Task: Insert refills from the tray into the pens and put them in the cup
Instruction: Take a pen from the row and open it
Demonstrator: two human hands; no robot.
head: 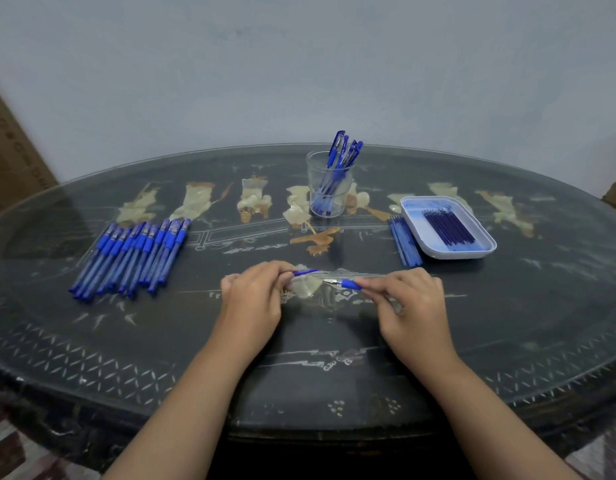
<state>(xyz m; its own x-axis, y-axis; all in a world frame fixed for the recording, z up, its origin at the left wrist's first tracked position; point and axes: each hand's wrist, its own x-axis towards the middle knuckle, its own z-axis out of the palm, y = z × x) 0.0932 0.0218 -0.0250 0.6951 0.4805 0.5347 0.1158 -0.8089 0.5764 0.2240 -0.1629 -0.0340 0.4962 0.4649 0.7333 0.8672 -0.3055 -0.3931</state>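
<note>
**Pen in two halves, cup waiting at 12**

Closest to us, both hands hover mid-table. Our left hand (254,299) has its fingers curled round a thin blue piece (306,271). Our right hand (412,303) pinches the blue grip section (346,283), metal tip pointing left. The two parts are just apart. It's honestly too small to say whether the left piece is a refill or the barrel end.

These bits look light, stiff and a little slick, and a refill is thin enough to bend. So we'd pinch close to the joining ends and keep them in line.

The row of pens (133,258) lies at 9 o'clock. At 2 o'clock a bundle of blue sticks (405,242) lies right beside the white tray (452,255), which holds the dark refills (448,230). The clear cup (329,202) stands at 12 with pens in it.

The table (299,375) is a dark oval with inlaid figures and what looks like a glass top, so round parts will probably roll. Behind it there's a pale wall (299,64) and a cardboard box (8,161) at 10.
</note>
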